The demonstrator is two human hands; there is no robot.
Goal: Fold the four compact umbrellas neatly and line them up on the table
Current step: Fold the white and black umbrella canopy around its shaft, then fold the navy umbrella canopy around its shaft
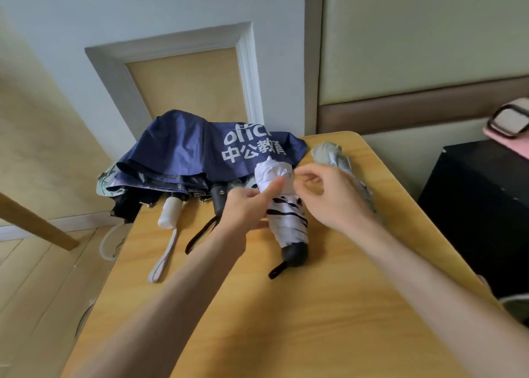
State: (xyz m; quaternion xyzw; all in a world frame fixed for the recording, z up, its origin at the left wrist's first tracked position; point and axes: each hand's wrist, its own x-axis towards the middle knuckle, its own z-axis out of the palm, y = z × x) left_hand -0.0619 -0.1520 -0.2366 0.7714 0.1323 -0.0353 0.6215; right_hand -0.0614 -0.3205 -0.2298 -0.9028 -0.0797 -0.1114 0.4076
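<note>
A white umbrella with dark stripes (289, 223) lies rolled on the wooden table (315, 306), its black handle toward me. My left hand (246, 208) grips its middle, thumb pressed on the cloth. My right hand (332, 197) hovers at its top end with fingers curled, holding nothing that I can see. A navy umbrella with white lettering (200, 151) lies loosely spread at the table's far left, its black handle (219, 198) pointing at me. Under it lies an umbrella with a white handle (170, 213). A grey folded umbrella (333, 155) rests behind my right hand.
A white wrist strap (163, 260) and a black strap (200, 234) trail over the table. A black cabinet (481, 205) stands to the right with a pink bag (512, 125) on it. The table's far edge meets the wall; floor lies to the left.
</note>
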